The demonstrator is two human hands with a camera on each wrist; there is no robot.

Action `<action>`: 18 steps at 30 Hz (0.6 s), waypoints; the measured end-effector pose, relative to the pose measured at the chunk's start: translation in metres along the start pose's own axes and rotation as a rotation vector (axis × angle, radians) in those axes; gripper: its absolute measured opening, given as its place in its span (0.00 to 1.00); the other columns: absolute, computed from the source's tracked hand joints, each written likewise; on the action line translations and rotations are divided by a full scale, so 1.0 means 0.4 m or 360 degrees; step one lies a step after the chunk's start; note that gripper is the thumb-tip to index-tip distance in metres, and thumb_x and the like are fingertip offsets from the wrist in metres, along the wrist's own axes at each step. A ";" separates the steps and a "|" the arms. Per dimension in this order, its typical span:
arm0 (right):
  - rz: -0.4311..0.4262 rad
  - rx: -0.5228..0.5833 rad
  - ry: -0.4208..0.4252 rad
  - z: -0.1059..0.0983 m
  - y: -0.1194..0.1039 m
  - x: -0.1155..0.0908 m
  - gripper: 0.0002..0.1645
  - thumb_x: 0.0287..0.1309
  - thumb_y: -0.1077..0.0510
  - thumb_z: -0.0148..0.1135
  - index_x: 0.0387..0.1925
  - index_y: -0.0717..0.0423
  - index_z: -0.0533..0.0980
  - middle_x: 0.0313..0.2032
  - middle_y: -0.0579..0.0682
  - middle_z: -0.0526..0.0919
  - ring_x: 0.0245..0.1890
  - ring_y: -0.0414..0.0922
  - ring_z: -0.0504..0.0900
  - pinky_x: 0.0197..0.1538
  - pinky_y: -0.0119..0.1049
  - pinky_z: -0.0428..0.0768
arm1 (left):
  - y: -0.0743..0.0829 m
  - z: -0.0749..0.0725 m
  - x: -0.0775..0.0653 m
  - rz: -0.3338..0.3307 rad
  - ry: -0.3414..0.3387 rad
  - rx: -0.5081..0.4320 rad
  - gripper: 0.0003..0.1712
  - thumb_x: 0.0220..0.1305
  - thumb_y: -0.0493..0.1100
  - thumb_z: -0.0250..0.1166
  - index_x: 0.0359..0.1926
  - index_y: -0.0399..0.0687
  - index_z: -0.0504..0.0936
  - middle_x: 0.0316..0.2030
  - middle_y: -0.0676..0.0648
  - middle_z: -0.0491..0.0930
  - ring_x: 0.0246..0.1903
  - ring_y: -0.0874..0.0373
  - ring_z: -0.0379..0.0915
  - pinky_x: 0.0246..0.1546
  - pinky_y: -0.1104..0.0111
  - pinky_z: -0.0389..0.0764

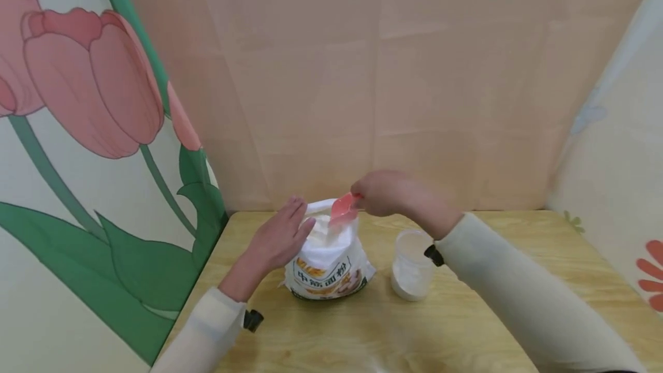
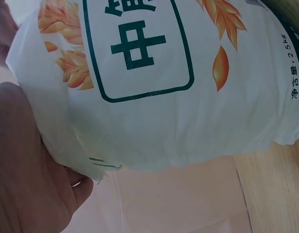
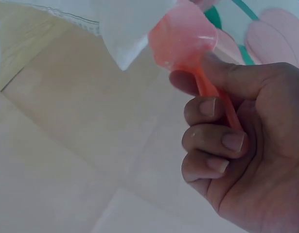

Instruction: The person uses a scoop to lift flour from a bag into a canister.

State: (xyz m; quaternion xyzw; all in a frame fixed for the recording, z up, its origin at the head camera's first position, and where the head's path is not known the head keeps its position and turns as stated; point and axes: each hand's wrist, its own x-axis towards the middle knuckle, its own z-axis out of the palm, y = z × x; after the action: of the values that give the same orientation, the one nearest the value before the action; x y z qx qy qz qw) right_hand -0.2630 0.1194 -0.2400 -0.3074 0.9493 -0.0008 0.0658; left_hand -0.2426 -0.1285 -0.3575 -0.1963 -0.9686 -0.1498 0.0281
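A white flour bag [image 1: 323, 281] with Chinese print stands on the table, its top gaping and white flour [image 1: 322, 233] showing inside. My left hand [image 1: 277, 235] holds the bag's upper left edge, thumb on one side and fingers on the other, as the left wrist view [image 2: 27, 165] also shows. My right hand [image 1: 385, 193] grips a pink-red scoop [image 3: 183, 36] by its handle, fingers curled round it. The scoop's bowl is tilted at the right rim of the bag's mouth; how much flour it carries I cannot tell.
Right of the bag stands a clear plastic jar [image 1: 411, 269] with white powder at its bottom, partly under my right forearm. The wooden table [image 1: 357, 338] ends at a pinkish-brown cloth backdrop [image 1: 373, 102]. A tulip-patterned panel [image 1: 93, 85] borders the left side.
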 end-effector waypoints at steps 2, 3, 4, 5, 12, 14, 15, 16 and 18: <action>0.0035 -0.0043 -0.0042 0.001 -0.013 0.020 0.13 0.69 0.53 0.59 0.27 0.50 0.75 0.26 0.47 0.76 0.29 0.46 0.75 0.34 0.39 0.72 | 0.000 0.002 0.000 -0.0004 0.0001 0.0003 0.41 0.79 0.65 0.36 0.79 0.43 0.53 0.80 0.45 0.47 0.80 0.51 0.36 0.78 0.54 0.50; 0.0060 -0.0064 -0.0060 0.003 -0.018 0.028 0.13 0.68 0.53 0.58 0.26 0.50 0.75 0.27 0.47 0.77 0.30 0.46 0.75 0.34 0.39 0.72 | 0.000 0.003 0.000 -0.0004 0.0000 0.0011 0.41 0.79 0.65 0.36 0.79 0.43 0.53 0.80 0.45 0.47 0.80 0.51 0.36 0.78 0.54 0.51; 0.0090 -0.0080 -0.0077 0.004 -0.024 0.036 0.13 0.68 0.53 0.58 0.26 0.50 0.76 0.28 0.48 0.78 0.31 0.46 0.76 0.34 0.39 0.73 | 0.000 0.005 0.000 -0.0002 0.0002 0.0014 0.41 0.79 0.65 0.36 0.79 0.43 0.53 0.80 0.45 0.47 0.80 0.51 0.36 0.78 0.53 0.51; 0.0114 -0.0085 -0.0093 0.005 -0.029 0.043 0.12 0.67 0.53 0.58 0.26 0.50 0.76 0.29 0.48 0.79 0.31 0.47 0.76 0.34 0.40 0.74 | 0.000 0.005 0.000 0.0001 0.0005 0.0014 0.41 0.80 0.64 0.36 0.79 0.42 0.53 0.80 0.44 0.48 0.80 0.50 0.37 0.78 0.53 0.51; 0.0167 -0.0131 -0.0131 0.032 -0.053 0.095 0.14 0.68 0.48 0.58 0.30 0.51 0.79 0.33 0.49 0.82 0.34 0.47 0.79 0.39 0.42 0.80 | 0.000 0.006 -0.002 -0.0006 0.0018 0.0052 0.41 0.79 0.65 0.35 0.79 0.42 0.54 0.80 0.44 0.48 0.80 0.51 0.37 0.78 0.54 0.51; 0.0185 -0.0128 -0.0114 0.043 -0.054 0.107 0.14 0.68 0.47 0.59 0.31 0.52 0.80 0.34 0.49 0.82 0.34 0.47 0.79 0.40 0.43 0.81 | 0.001 0.005 -0.001 -0.0001 0.0026 0.0050 0.41 0.79 0.65 0.35 0.79 0.42 0.54 0.80 0.44 0.48 0.80 0.50 0.38 0.78 0.54 0.51; 0.0190 -0.0125 -0.0108 0.049 -0.055 0.112 0.14 0.68 0.48 0.60 0.31 0.52 0.80 0.34 0.49 0.82 0.35 0.47 0.79 0.41 0.43 0.81 | 0.002 0.005 -0.001 0.0000 0.0026 0.0044 0.41 0.79 0.65 0.36 0.79 0.42 0.54 0.80 0.44 0.49 0.80 0.50 0.38 0.78 0.54 0.51; 0.0190 -0.0129 -0.0095 0.054 -0.056 0.116 0.14 0.68 0.48 0.60 0.31 0.51 0.80 0.35 0.49 0.83 0.35 0.47 0.79 0.41 0.43 0.81 | 0.003 0.005 -0.001 0.0000 0.0028 0.0034 0.41 0.79 0.65 0.36 0.79 0.42 0.55 0.80 0.44 0.49 0.80 0.50 0.38 0.78 0.53 0.51; 0.0193 -0.0120 -0.0074 0.067 -0.058 0.125 0.14 0.68 0.48 0.59 0.32 0.51 0.80 0.36 0.49 0.83 0.35 0.47 0.79 0.41 0.43 0.81 | 0.005 0.004 0.000 -0.0001 0.0031 0.0010 0.41 0.79 0.65 0.36 0.79 0.42 0.55 0.80 0.43 0.50 0.80 0.50 0.38 0.77 0.53 0.52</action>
State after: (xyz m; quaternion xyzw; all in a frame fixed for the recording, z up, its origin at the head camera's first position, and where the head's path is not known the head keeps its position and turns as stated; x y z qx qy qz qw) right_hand -0.2863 0.0723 -0.2717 -0.2515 0.9638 0.0460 0.0761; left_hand -0.2418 -0.1264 -0.3584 -0.1943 -0.9689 -0.1485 0.0382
